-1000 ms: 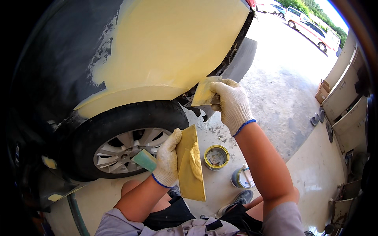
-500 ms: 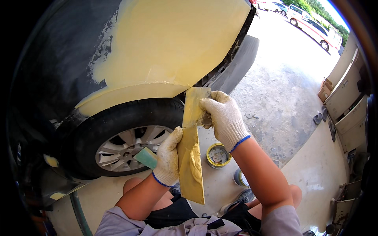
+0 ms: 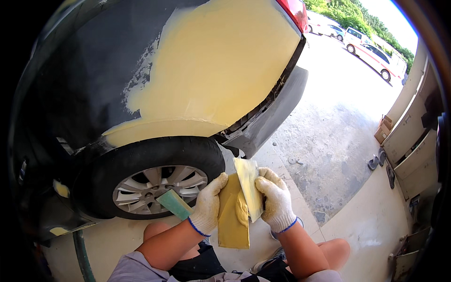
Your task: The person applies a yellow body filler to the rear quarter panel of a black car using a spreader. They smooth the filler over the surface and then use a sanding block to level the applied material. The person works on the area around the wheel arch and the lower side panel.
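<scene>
My left hand point(image 3: 206, 205), in a white knit glove with a blue cuff, grips a putty board point(image 3: 233, 230) coated in yellow filler. Out of the same hand's left side sticks a flat green piece point(image 3: 174, 204) with a yellowed edge; how it is held is hidden. My gloved right hand point(image 3: 276, 197) is closed on a pale, flat putty spreader point(image 3: 250, 185) smeared with yellow. The spreader stands tilted over the board's right side, at a thick ridge of filler point(image 3: 241, 207). Yellow filler point(image 3: 202, 70) covers much of the dark car panel point(image 3: 94, 61) ahead.
Below the panel are a tyre point(image 3: 155, 145) and silver wheel point(image 3: 150, 192). A grey bumper point(image 3: 270, 120) juts out at the car's corner. Cabinets point(image 3: 416, 136), a cardboard box point(image 3: 384, 129) and slippers point(image 3: 377, 159) line the right side. Cars point(image 3: 371, 54) are parked outside.
Both hands have come lower and nearer to me. The spreader has moved from above the board's far end to the filler ridge on its right side. The tins now lie mostly behind my right hand.
</scene>
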{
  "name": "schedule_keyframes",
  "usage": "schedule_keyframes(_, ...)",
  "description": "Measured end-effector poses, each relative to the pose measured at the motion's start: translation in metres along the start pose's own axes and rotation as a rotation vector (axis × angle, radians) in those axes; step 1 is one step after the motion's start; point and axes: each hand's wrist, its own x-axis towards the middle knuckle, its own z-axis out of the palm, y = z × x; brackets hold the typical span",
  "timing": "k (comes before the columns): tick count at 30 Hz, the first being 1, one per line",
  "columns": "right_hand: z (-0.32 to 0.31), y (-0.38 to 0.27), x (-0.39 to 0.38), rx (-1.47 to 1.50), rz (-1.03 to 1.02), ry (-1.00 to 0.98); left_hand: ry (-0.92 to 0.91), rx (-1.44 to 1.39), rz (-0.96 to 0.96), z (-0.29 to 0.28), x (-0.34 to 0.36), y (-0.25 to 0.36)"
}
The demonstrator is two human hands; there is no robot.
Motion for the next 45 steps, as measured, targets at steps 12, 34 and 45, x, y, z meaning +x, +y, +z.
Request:
schedule_keyframes(12, -0.017, 0.018, -0.012, 0.015, 0.046, 0.238, 0.173, 0.124, -0.019, 0.004, -0.003, -0.026)
schedule_keyframes(34, -0.096, 0.031, -0.065, 0.240, -0.107, 0.242, -0.033, 0.347, 0.431, -0.013, -0.006, -0.025)
schedule_keyframes(45, -0.099, 0.040, -0.082, 0.188, 0.095, 0.266, -0.213, 0.970, 0.536, -0.010, -0.040, -0.067)
